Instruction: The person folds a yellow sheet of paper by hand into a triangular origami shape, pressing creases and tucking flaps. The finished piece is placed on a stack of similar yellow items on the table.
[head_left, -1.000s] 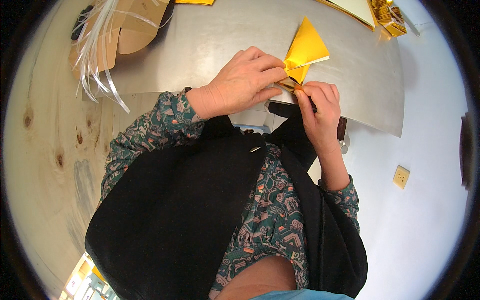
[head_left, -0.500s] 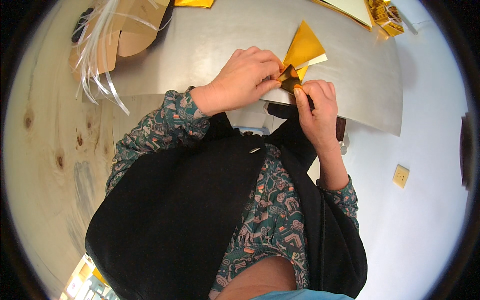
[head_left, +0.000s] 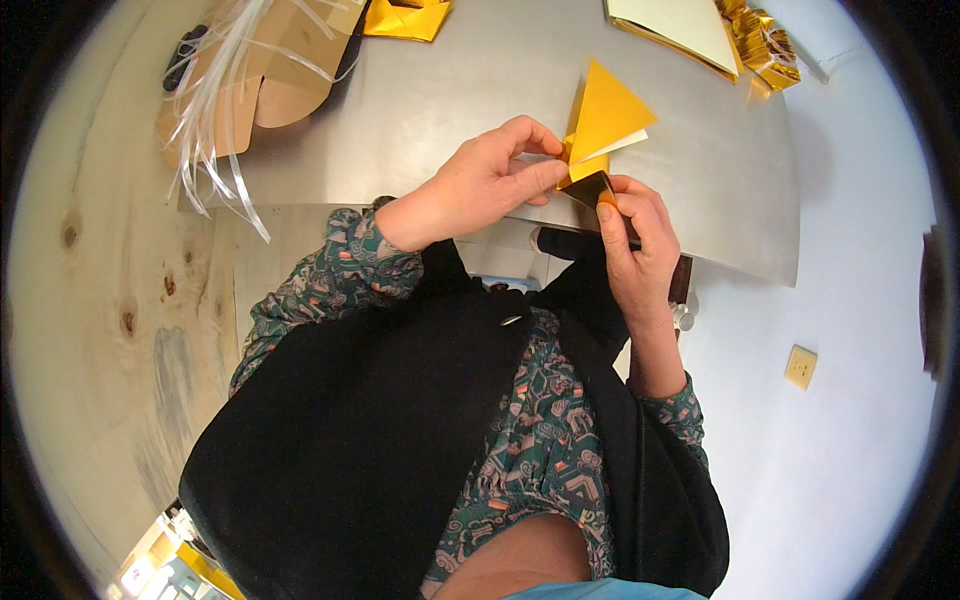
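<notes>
A folded gold foil paper [head_left: 606,115] with a pale inner side is between my hands near the table's front edge. One pointed flap rises away from me, and a darker, shiny fold faces me. My right hand [head_left: 640,235] pinches this near fold between thumb and fingers. At the paper's left edge, my left hand [head_left: 490,180] has its thumb and index fingertip close together on the folds. The paper's underside is hidden.
A grey metal table [head_left: 440,110] lies under the work. A cardboard box [head_left: 290,75] with white plastic strips [head_left: 215,105] stands at the left. Another folded gold paper [head_left: 408,20] lies far back. Stacked sheets [head_left: 680,30] and a gold paper bundle [head_left: 768,55] lie at the back right.
The paper's pointed flap has turned, and the near fold has opened away from it, showing more gold between. My left fingers have shifted along the left edge. The whole view has moved slightly.
</notes>
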